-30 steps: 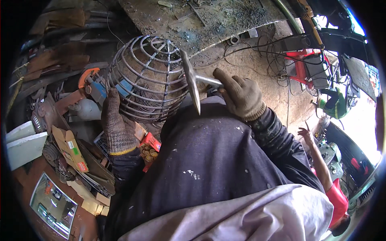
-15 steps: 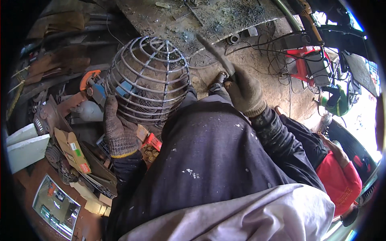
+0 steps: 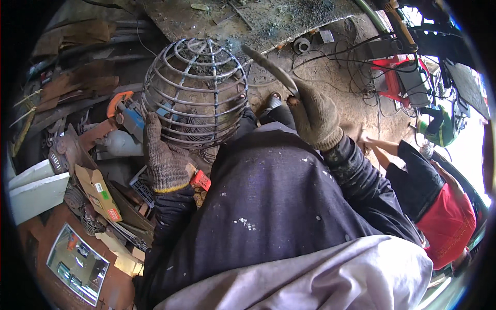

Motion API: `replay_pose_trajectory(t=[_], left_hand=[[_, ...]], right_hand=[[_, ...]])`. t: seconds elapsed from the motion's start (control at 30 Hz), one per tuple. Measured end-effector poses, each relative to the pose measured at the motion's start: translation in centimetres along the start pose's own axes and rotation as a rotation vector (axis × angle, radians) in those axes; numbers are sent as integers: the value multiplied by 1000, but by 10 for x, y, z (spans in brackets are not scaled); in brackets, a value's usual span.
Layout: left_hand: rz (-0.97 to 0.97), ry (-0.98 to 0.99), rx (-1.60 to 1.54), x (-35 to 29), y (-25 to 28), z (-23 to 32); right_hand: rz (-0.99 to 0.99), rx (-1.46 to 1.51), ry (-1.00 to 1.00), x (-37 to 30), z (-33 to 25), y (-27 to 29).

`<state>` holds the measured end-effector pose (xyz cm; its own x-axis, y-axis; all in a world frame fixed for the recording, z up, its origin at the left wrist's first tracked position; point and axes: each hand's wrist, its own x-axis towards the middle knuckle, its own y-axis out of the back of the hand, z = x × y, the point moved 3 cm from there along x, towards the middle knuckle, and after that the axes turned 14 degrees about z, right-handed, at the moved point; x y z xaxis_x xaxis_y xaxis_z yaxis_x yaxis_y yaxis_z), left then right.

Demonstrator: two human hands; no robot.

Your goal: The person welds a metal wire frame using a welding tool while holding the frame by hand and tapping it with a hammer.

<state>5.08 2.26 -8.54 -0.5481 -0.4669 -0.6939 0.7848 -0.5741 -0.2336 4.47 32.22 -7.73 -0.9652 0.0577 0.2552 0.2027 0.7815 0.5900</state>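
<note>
A dome-shaped cage of welded metal rods (image 3: 215,98) stands in front of me, its narrow ringed end farthest away. My left hand (image 3: 166,157), in a knitted glove with a yellow cuff edge, holds the cage at its near left rim; some of its fingers are hidden. To the right of the cage, my gloved right hand (image 3: 316,116) is closed round a long, narrow, slightly curved metal tool (image 3: 271,67). Its far end points up and left, close to the cage but apart from it. The exact kind of tool cannot be made out.
A dirty metal-topped table (image 3: 289,23) lies ahead. Cables cross the floor near a red plastic stool (image 3: 385,80). A person in a red shirt (image 3: 447,227) is close on my right. Left are an orange-and-blue tool (image 3: 129,116), an open cardboard box (image 3: 98,194) and white boards (image 3: 39,191).
The view has shifted slightly. My right hand and the tool sit a little nearer the cage. The person in red has moved, with bare legs now showing.
</note>
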Motion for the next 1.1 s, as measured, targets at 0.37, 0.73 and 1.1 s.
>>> replay_pose_trajectory(t=[0.37, 0.73, 1.1], left_hand=[[82, -49, -19, 3, 3, -17], [157, 1, 82, -8, -29, -28], [-200, -76, 97, 19, -31, 14]], right_hand=[[-70, 102, 104, 16, 10, 3], [21, 190, -234, 12, 48, 7], [193, 339, -671, 0, 65, 0]])
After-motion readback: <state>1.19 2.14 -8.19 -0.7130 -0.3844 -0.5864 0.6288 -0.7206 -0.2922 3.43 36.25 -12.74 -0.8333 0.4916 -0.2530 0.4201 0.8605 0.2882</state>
